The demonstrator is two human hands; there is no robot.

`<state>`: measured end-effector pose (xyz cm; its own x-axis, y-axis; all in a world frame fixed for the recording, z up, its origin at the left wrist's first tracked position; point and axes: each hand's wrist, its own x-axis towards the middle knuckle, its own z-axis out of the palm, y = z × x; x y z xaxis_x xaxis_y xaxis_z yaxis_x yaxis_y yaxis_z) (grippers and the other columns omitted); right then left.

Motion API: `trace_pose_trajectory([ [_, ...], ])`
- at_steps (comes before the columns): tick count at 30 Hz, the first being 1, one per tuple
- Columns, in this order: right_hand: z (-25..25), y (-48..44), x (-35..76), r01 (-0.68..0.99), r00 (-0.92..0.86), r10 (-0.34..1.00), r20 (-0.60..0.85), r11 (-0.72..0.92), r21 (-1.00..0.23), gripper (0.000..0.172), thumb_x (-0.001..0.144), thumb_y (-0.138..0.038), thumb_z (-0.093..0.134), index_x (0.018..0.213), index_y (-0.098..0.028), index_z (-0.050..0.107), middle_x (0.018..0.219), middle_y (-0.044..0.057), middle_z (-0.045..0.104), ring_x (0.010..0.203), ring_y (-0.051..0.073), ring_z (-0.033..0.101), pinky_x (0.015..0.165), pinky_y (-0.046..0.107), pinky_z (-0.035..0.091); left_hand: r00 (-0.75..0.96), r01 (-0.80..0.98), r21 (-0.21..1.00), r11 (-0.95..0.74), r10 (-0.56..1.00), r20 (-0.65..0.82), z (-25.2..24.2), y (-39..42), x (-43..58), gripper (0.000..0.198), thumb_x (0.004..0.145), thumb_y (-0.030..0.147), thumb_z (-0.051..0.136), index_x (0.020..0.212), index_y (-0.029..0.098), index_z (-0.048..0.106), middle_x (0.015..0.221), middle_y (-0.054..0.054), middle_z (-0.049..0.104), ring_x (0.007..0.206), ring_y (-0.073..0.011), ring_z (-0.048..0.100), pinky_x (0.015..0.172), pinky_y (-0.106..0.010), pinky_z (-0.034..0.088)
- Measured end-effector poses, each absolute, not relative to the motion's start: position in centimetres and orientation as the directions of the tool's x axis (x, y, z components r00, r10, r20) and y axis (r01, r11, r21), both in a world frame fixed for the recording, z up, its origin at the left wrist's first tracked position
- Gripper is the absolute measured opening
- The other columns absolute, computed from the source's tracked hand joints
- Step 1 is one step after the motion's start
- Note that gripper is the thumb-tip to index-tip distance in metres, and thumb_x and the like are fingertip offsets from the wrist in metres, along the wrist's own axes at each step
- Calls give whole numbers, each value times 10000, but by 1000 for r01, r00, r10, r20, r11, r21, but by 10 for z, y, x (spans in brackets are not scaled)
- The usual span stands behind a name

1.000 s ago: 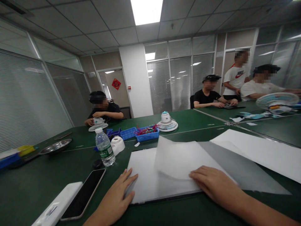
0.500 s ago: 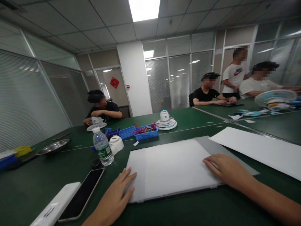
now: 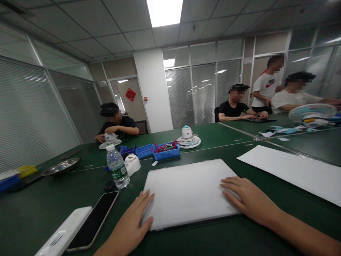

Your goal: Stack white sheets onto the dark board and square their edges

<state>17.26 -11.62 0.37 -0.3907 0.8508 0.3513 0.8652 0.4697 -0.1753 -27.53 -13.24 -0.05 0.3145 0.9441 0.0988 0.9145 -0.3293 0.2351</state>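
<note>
A flat white rectangular panel (image 3: 186,195) with a thin dark edge lies on the green table in front of me. My left hand (image 3: 134,215) rests at its left edge, fingers apart, with the fingertips on the white surface. Over its right edge lies my right hand (image 3: 246,197), fingers stretched out and touching the top. Neither hand is wrapped around anything. To the right lies a large white sheet (image 3: 295,170), apart from my right hand.
Left of my hands are a phone (image 3: 93,220), a white box (image 3: 65,231) and a water bottle (image 3: 117,169). Farther back stand a white fan part (image 3: 131,163), blue trays (image 3: 166,153) and a small fan (image 3: 188,138). Several people sit or stand around the table (image 3: 213,241).
The translucent sheet that stuck out past the panel's right side now lines up with the panel. My right hand has moved left with it; my left hand has hardly moved.
</note>
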Motion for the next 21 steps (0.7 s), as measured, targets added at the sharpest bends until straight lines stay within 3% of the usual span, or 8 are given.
trace_pose_trajectory([
  [4, 0, -111, 179, 859, -393, 855, 337, 473, -198, 430, 1016, -513, 410, 1199, -299, 735, 1242, 46, 706, 1160, 270, 636, 1026, 508, 486, 305, 923, 225, -311, 950, 63, 4, -134, -273, 661, 898, 270, 538, 1547, 286, 413, 1649, 2, 278, 1527, -292, 234, 1239, -533, 226],
  [8, -5, -90, 207, 884, -365, 854, 371, 442, -150, 441, 1014, -508, 397, 1238, -295, 712, 1274, 34, 690, 1223, 259, 596, 1089, 498, 438, 299, 923, 232, -307, 952, 72, 4, -134, -272, 618, 924, 306, 523, 1535, 302, 434, 1646, 10, 291, 1523, -299, 250, 1232, -535, 253],
  [11, -18, -64, 258, 977, -172, 887, 428, 208, -38, 514, 971, -523, 414, 1349, -258, 641, 1440, 65, 576, 1375, 302, 463, 1164, 526, 344, 297, 922, 227, -312, 950, 100, 5, -135, -270, 574, 930, 381, 551, 1494, 290, 502, 1629, -10, 343, 1510, -317, 291, 1226, -530, 275],
  [13, -28, -51, 299, 1000, 13, 897, 441, -5, -21, 631, 911, -515, 458, 1428, -170, 567, 1512, 148, 485, 1436, 385, 359, 1171, 589, 294, 291, 927, 217, -306, 952, 98, 6, -135, -268, 564, 924, 402, 563, 1474, 279, 531, 1621, -23, 364, 1505, -320, 305, 1224, -526, 284],
  [14, -32, -48, 317, 994, 104, 896, 431, -99, -35, 680, 892, -519, 462, 1436, -120, 549, 1498, 203, 482, 1417, 434, 367, 1142, 634, 305, 287, 929, 215, -301, 953, 93, 7, -136, -268, 563, 924, 412, 564, 1470, 277, 536, 1618, -25, 370, 1504, -319, 309, 1223, -524, 290],
  [16, -37, -47, 345, 972, 233, 895, 380, -221, -78, 691, 886, -520, 439, 1393, -69, 572, 1387, 279, 555, 1274, 491, 507, 1015, 682, 406, 276, 933, 216, -288, 958, 82, 10, -137, -267, 566, 925, 443, 563, 1467, 281, 540, 1617, -24, 374, 1504, -318, 309, 1221, -524, 295],
  [18, -36, -50, 359, 959, 283, 903, 322, -262, -108, 611, 909, -507, 390, 1285, -102, 651, 1238, 270, 653, 1067, 462, 638, 864, 646, 502, 266, 936, 219, -276, 961, 75, 12, -138, -267, 574, 923, 469, 564, 1467, 285, 540, 1617, -23, 377, 1504, -318, 309, 1221, -524, 295],
  [21, -24, -58, 355, 962, 271, 920, 284, -246, -121, 503, 946, -439, 326, 1078, -163, 725, 1036, 223, 722, 895, 407, 686, 730, 572, 542, 261, 937, 219, -271, 963, 74, 13, -139, -267, 582, 915, 475, 571, 1464, 284, 543, 1612, -25, 389, 1502, -316, 316, 1224, -518, 291],
])
